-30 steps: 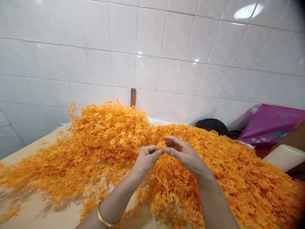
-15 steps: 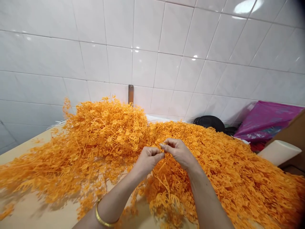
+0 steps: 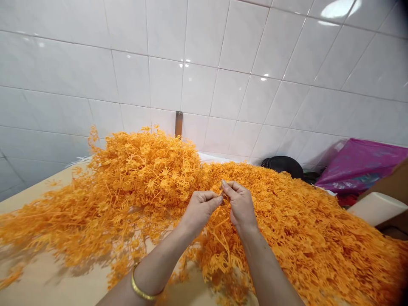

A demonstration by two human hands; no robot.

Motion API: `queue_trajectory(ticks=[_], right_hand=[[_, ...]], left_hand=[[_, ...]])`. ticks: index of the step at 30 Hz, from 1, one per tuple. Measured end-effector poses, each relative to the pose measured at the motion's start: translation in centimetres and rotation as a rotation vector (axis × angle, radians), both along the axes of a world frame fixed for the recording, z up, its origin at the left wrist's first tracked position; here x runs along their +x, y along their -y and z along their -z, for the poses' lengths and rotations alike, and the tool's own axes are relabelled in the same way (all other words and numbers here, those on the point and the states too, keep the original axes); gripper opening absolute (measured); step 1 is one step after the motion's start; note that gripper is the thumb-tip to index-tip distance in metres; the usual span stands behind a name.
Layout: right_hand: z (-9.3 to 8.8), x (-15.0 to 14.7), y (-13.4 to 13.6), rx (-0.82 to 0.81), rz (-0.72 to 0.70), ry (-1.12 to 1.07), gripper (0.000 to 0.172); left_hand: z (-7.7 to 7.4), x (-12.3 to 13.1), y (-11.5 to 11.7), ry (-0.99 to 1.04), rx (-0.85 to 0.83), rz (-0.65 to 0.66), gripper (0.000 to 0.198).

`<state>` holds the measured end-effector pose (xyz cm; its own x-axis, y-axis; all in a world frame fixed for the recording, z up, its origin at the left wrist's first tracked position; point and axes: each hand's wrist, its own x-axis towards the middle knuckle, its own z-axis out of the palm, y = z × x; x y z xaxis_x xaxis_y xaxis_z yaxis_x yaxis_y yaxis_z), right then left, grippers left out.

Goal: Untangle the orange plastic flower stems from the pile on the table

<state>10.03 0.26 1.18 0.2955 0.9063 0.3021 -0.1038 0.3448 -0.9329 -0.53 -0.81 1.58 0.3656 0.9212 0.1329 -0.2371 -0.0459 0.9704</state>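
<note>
My left hand (image 3: 201, 211) and my right hand (image 3: 241, 205) meet over the middle of the orange foliage, thumbs and forefingers pinched tip to tip. Between the fingertips is the thin end of an orange plastic sprig (image 3: 225, 248); its branched, leafy part hangs below and in front of my hands. The fingers mostly hide the pinched end. A gold bangle (image 3: 140, 287) circles my left wrist. Around both hands lies a large heap of the same orange artificial foliage (image 3: 306, 225), with a taller bunch (image 3: 149, 170) to the left.
Pale tabletop (image 3: 63, 280) shows at the front left. A white tiled wall (image 3: 204, 85) stands behind it, with a brown upright strip (image 3: 179, 124). At the right are a black rounded case (image 3: 283, 165), a magenta plastic bag (image 3: 360, 163), a cream cylinder-like object (image 3: 376, 208) and a cardboard box (image 3: 390, 187).
My right hand has turned more upright, its fingertips slightly higher against the left's. My left hand stays close to the same place, still pinching. The whole view has shifted a little.
</note>
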Motion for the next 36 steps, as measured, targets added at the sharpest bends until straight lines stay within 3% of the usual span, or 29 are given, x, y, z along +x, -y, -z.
queue_trajectory(ticks=[5, 9, 11, 14, 18, 23, 28, 30, 32, 36], right_hand=[[0.6, 0.3, -0.9, -0.019, 0.046, -0.023, 0.027], [0.5, 4.5, -1.7, -0.140, 0.317, -0.181, 0.028], [-0.1, 6.7, -1.6, -0.157, 0.351, -0.198, 0.028], [-1.1, 7.7, -1.0, -0.128, 0.248, -0.147, 0.020], [-1.9, 6.2, -0.1, -0.147, 0.060, -0.029, 0.034], [-1.9, 4.4, 0.6, -0.247, -0.289, 0.123, 0.035], [-1.4, 2.9, 0.7, -0.156, -0.519, 0.338, 0.023], [-1.2, 2.8, 0.6, -0.106, -0.514, 0.328, 0.019], [-1.1, 3.0, 0.4, -0.087, -0.424, 0.291, 0.020], [-1.1, 3.4, 0.2, -0.066, -0.290, 0.313, 0.026]], left_hand=[[-0.1, 0.1, 0.1, 0.016, -0.034, 0.002, 0.025], [-0.6, -0.5, 0.9, -0.057, 0.009, 0.074, 0.029], [-0.6, -0.8, 1.1, -0.080, 0.005, 0.066, 0.028], [-0.1, -1.1, 0.6, -0.022, -0.062, 0.009, 0.024], [0.5, -1.2, -0.3, 0.060, -0.042, 0.031, 0.023], [0.7, -1.6, -0.7, 0.121, -0.001, 0.069, 0.023], [0.6, -1.5, -0.4, 0.069, 0.029, 0.131, 0.025], [0.5, -1.5, -0.4, 0.003, 0.035, 0.093, 0.025], [0.5, -1.5, -0.5, -0.076, 0.041, 0.063, 0.024], [1.1, -1.6, -1.0, -0.228, 0.150, 0.135, 0.025]])
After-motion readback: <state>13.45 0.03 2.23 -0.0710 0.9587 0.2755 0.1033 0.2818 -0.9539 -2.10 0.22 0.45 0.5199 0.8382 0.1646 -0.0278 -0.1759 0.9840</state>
